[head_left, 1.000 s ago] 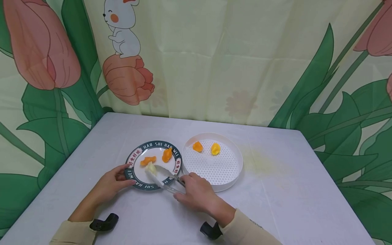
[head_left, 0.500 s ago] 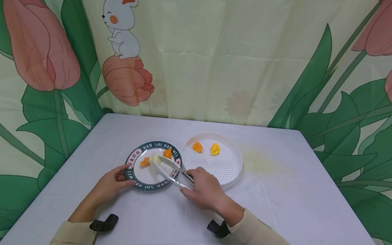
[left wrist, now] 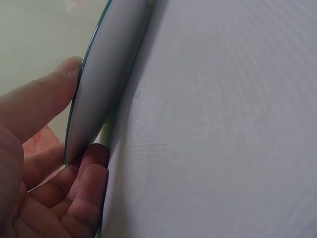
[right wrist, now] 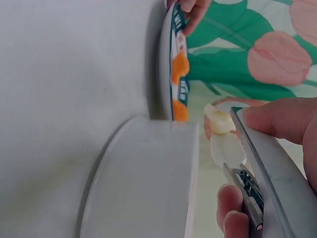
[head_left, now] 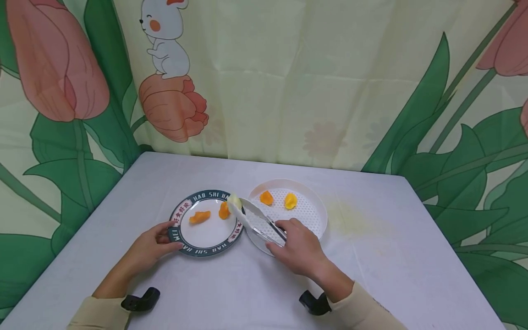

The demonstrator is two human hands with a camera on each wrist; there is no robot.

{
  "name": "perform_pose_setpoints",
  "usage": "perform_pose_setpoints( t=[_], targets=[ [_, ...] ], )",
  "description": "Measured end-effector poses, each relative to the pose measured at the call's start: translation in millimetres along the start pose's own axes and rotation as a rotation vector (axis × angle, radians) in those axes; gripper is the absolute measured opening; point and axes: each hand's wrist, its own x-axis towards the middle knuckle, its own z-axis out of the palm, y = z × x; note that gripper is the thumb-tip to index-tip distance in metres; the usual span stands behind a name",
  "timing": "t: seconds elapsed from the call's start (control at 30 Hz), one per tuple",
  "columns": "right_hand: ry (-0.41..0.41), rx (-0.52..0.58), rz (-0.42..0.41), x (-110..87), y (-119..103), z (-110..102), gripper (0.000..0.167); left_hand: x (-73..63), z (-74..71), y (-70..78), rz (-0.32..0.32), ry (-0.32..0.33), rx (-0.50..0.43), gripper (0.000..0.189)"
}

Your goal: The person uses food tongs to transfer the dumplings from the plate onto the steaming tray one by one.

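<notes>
My left hand [head_left: 150, 247] grips the near-left rim of a white plate [head_left: 204, 236] with a dark green lettered border. In the left wrist view its thumb [left wrist: 44, 96] presses the rim and the fingers curl beneath. My right hand [head_left: 299, 250] holds metal tongs [head_left: 246, 222] with pale tips. Between those tips is a pale yellowish-white piece [head_left: 234, 200], raised above the plate's right edge. An orange piece [head_left: 200, 217] lies on the plate, and another orange piece [head_left: 224, 211] is partly hidden by the tongs.
A round white perforated tray [head_left: 305, 224] stands right against the plate, under the tongs. On it lie an orange piece [head_left: 266, 198] and a yellow piece [head_left: 290, 200]. A white cloth [head_left: 371, 279] covers the table, and a printed curtain [head_left: 264, 91] hangs behind.
My right hand has lifted the pale piece with the tongs and carried it rightward from the plate's middle toward the tray. The left hand keeps its place on the rim.
</notes>
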Motion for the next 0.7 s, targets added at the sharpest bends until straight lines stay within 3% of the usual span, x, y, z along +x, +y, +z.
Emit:
perform_pose_setpoints(
  t=[0.27, 0.7],
  targets=[
    [0.061, -0.002, 0.077, -3.4, 26, -10, 0.052, -0.3, 0.7, -1.2, -0.003, -0.005, -0.011, 0.091],
    [0.007, -0.074, 0.094, 8.3, 42, -12, 0.054, -1.0, 0.5, -1.0, 0.002, 0.0, -0.022, 0.091]
  ],
)
